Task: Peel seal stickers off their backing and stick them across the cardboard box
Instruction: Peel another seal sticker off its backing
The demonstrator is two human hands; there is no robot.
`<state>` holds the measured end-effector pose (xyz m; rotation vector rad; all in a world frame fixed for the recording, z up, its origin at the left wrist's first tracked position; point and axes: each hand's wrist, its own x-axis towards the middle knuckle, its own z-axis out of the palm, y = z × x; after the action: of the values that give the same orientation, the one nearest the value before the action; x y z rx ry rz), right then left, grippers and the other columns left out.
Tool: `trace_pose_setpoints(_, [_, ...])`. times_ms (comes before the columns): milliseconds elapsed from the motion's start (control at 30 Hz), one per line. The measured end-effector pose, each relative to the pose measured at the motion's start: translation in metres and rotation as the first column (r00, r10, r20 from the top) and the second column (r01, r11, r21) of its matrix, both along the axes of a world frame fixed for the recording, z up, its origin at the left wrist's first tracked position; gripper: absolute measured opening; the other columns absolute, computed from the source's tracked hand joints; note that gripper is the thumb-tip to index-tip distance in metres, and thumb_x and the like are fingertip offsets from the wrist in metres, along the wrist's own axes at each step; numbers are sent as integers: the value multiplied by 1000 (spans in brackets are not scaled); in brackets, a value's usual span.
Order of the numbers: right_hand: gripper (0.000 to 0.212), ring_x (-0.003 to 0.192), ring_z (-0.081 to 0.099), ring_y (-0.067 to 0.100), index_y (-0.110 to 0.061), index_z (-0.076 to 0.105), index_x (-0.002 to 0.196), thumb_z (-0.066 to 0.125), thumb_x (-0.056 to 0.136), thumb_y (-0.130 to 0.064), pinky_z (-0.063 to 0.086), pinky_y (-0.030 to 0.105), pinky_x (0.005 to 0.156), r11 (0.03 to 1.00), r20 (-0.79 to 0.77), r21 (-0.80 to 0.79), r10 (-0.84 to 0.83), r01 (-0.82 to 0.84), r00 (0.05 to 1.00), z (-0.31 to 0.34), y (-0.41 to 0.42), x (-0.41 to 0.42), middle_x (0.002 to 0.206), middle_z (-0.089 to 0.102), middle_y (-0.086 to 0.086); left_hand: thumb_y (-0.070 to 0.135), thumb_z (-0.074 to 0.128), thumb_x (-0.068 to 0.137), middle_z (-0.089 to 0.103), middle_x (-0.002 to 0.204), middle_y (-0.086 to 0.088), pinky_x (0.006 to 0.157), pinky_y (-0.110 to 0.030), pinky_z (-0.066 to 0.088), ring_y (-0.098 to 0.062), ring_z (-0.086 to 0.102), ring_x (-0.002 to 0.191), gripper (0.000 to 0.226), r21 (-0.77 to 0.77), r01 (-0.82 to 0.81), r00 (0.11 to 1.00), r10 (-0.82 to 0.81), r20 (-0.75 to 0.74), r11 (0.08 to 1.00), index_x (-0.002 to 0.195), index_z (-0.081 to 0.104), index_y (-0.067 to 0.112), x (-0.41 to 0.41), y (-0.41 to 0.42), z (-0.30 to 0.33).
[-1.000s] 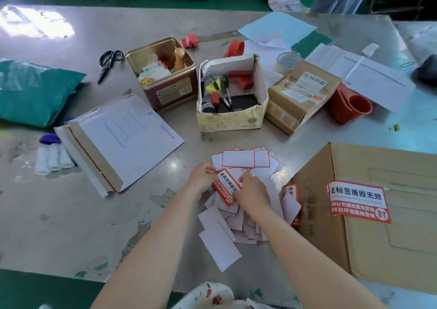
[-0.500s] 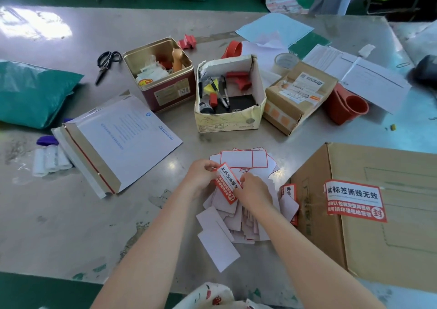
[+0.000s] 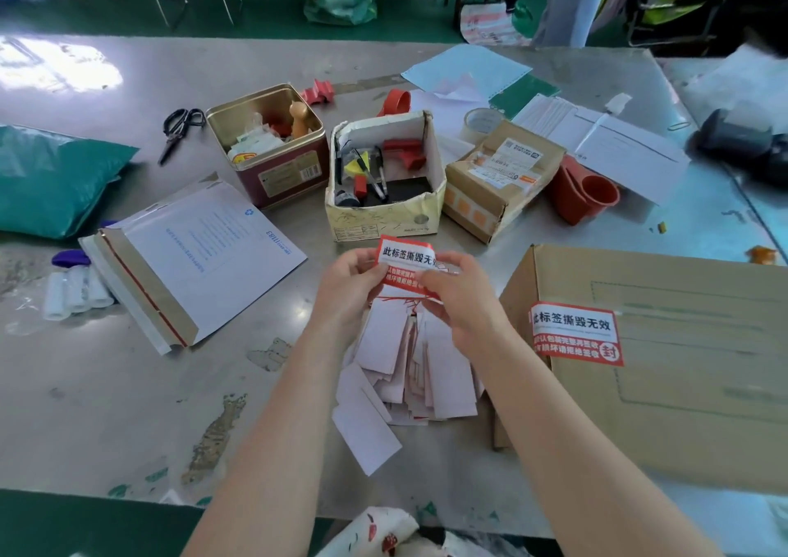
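Note:
Between both hands, lifted above the table, is a red and white seal sticker [image 3: 405,263] with printed characters facing me. My left hand [image 3: 347,286] pinches its left edge and my right hand [image 3: 458,296] pinches its lower right part. Below them a heap of white backing sheets [image 3: 409,364] lies on the table. The large cardboard box [image 3: 665,364] sits at the right, with one seal sticker [image 3: 575,332] stuck over its top left edge.
Behind the hands stand an open white box of pens [image 3: 383,181], a gold tin [image 3: 273,143] and a small taped parcel [image 3: 494,177]. A white mailer envelope [image 3: 192,258] lies at the left, scissors [image 3: 177,130] and a green bag [image 3: 51,181] farther left. Red cups [image 3: 584,192] lie at the right.
Both hands have lifted the sticker off the heap and turned it so its print faces me squarely.

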<state>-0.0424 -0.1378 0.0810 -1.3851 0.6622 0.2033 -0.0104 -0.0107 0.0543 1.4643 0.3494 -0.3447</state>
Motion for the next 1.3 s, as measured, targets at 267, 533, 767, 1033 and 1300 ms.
trace_pose_setpoints(267, [25,81,65,17,-13,55,108,58,86,0,55,29,74,997,209,33,-68,63,975,32,-40,-28,94,68,7,11,57,91,72,96,-7,82,-32,55,-20,69,91,9,104,18,988,-33,149,994,97,64,14,-29,-19,36])
trace_pose_setpoints(533, [26,76,60,14,-23,63,93,53,88,0,47,20,60,986,352,-167,55,5,935,46,-72,-56,101,66,10,20,55,93,73,95,-3,80,-26,53,-15,66,88,12,138,93,962,-124,243,986,93,67,19,-57,-38,60])
trace_pose_setpoints(767, [27,90,67,22,-19,67,90,47,92,-1,54,30,79,970,381,-221,181,-101,907,61,-93,-72,95,71,7,17,56,92,72,94,-7,71,-19,50,-12,64,81,12,84,201,949,-215,232,976,96,66,12,-70,-36,71])
trace_pose_setpoints(1033, [19,90,69,22,-15,61,106,53,91,-6,58,33,80,991,418,-128,90,-40,904,66,-99,-82,92,71,6,16,54,92,73,94,-5,68,-12,49,-5,64,79,19,185,385,890,-417,187,904,96,70,8,-85,-35,78])
trace_pose_setpoints(1300, [21,89,68,17,-19,61,109,53,93,-10,58,28,76,977,405,-211,108,-22,908,63,-100,-83,93,70,1,16,54,92,73,96,1,75,-14,50,-5,62,84,19,265,430,856,-483,185,863,95,72,12,-90,-36,84])
